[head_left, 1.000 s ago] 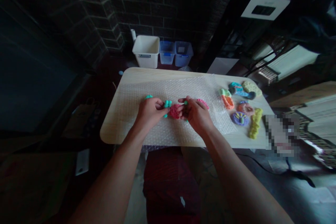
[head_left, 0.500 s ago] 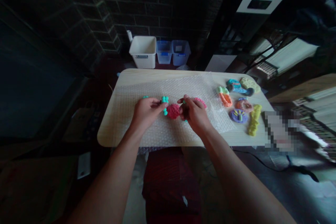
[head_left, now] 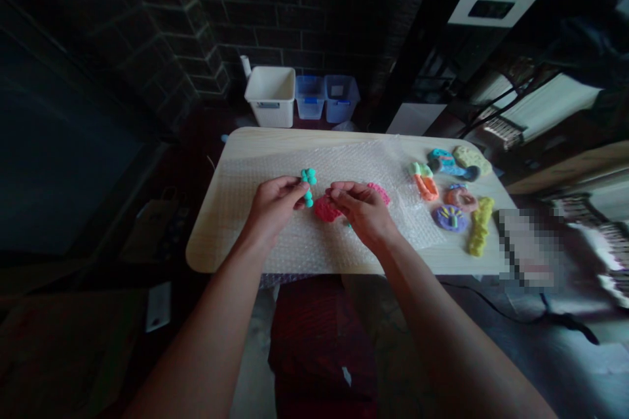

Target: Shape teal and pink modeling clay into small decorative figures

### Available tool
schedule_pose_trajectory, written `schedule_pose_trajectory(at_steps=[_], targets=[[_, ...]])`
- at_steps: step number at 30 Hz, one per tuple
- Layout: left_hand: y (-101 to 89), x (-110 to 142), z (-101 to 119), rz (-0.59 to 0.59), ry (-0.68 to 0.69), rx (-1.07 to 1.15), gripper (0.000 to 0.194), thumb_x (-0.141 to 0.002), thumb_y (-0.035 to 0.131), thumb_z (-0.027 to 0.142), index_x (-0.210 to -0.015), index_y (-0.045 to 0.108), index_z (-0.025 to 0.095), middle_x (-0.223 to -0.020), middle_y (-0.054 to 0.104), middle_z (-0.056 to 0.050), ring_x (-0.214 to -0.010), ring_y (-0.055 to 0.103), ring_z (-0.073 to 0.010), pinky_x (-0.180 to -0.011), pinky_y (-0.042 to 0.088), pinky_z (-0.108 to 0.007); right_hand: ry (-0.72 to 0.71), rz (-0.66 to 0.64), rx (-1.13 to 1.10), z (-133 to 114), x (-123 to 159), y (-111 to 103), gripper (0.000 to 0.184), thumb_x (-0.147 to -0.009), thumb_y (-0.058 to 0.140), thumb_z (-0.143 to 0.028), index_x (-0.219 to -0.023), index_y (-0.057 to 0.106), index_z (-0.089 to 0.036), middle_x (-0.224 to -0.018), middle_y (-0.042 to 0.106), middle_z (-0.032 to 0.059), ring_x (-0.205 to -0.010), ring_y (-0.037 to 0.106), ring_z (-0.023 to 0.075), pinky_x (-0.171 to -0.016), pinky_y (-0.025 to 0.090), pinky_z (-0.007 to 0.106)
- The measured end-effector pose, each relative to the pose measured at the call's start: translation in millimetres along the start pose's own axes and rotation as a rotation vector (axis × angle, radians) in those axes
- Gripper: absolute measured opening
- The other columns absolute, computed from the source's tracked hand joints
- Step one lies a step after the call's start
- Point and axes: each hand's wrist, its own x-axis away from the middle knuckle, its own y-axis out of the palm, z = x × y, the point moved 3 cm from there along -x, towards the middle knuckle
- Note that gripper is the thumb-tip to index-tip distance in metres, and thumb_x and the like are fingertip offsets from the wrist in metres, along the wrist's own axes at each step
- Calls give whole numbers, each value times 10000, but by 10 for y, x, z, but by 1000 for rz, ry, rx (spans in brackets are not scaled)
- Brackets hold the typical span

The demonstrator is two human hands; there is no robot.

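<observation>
My left hand point(head_left: 278, 204) pinches a turquoise-green piece point(head_left: 308, 177) made of small round balls of what looks like modelling clay. Its balls cluster at the top, with more in a short column below the thumb. Fingers drawn together, my right hand point(head_left: 361, 205) is a short way to the right; anything between its fingertips is too small to make out. Behind those fingertips lies a red, bumpy lump point(head_left: 326, 208) on the bubble wrap. A pink, bumpy piece point(head_left: 379, 194) is partly hidden by my right hand. A green speck point(head_left: 349, 224) shows under that hand.
Bubble wrap point(head_left: 246, 229) covers much of the wooden table point(head_left: 202, 252). Several shaped clay pieces sit at the right, among them an orange-and-green carrot shape point(head_left: 425, 187), a purple disc point(head_left: 449, 218) and a yellow strip point(head_left: 480, 226). Beyond the far edge stand a white bin point(head_left: 272, 105) and blue bins point(head_left: 341, 105).
My right hand's fingers have come closer together, and the green bit seen at them before no longer shows. The green piece in my left hand has turned slightly. The view has shifted a little.
</observation>
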Motion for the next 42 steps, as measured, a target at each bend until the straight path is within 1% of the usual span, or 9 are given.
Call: schedule_pose_trajectory(at_steps=[6, 11, 16, 20, 23, 26, 31, 38, 42], targets=[[-8, 5, 13, -13, 11, 9, 350, -719, 908, 433, -889, 789, 151, -813, 754, -50, -712, 651, -135, -675, 500, -262, 5, 40, 30, -33, 35, 79, 366, -832, 895, -445, -712, 648, -203, -544, 588, -47, -422, 455, 69, -406, 302, 229], [-5, 18, 36, 2, 20, 23, 400, -681, 941, 467, -870, 789, 150, -799, 751, -50, -707, 655, -144, -660, 489, -267, -11, 4, -73, -12, -1, 61, 335, -671, 987, -244, -884, 730, -215, -704, 722, -38, -621, 629, 100, -579, 483, 223], [-2, 19, 41, 6, 29, 37, 432, -654, 963, 488, -864, 803, 146, -804, 761, -56, -683, 648, -138, -644, 472, -265, 32, -3, -67, 31, -19, 44, 255, -769, 907, -352, -913, 771, -192, -900, 832, 64, -777, 750, 176, -755, 592, 316], [-4, 11, 39, 11, 35, 32, 415, -672, 945, 486, -861, 805, 144, -775, 753, -54, -672, 645, -142, -637, 467, -267, 31, 10, 67, 17, 21, 86, 418, -912, 752, -575, -729, 702, -202, -604, 714, 36, -491, 607, 151, -480, 427, 294], [-1, 16, 46, 19, 34, 29, 422, -653, 955, 489, -842, 800, 145, -758, 745, -52, -672, 644, -148, -639, 468, -273, -47, 3, 219, -26, 48, 107, 475, -881, 811, -561, -614, 665, -196, -488, 575, -21, -421, 427, 87, -442, 276, 278], [5, 26, 55, 20, 38, 30, 413, -665, 949, 483, -845, 799, 143, -763, 745, -55, -677, 644, -149, -644, 468, -276, -61, 3, 209, -28, 41, 94, 289, -771, 923, -416, -785, 757, -180, -546, 600, -45, -475, 445, 81, -482, 314, 266], [8, 26, 46, 20, 37, 40, 389, -670, 941, 461, -833, 794, 139, -754, 732, -52, -676, 632, -146, -635, 458, -273, 6, 75, 68, 35, -10, 43, 237, -754, 867, -335, -875, 736, -178, -791, 785, 60, -666, 686, 154, -608, 499, 289], [6, 12, 39, 11, 42, 28, 368, -684, 917, 446, -853, 802, 141, -772, 742, -57, -689, 641, -147, -642, 465, -271, -104, -6, 300, -2, 26, 96, 423, -889, 801, -552, -705, 663, -198, -512, 483, -66, -443, 366, 72, -441, 245, 262], [6, 13, 35, 16, 28, 35, 383, -668, 930, 446, -860, 803, 140, -789, 752, -61, -692, 653, -151, -647, 475, -273, -127, 3, 255, 8, 22, 73, 359, -770, 934, -458, -849, 697, -200, -613, 599, -56, -526, 485, 87, -494, 344, 250]])
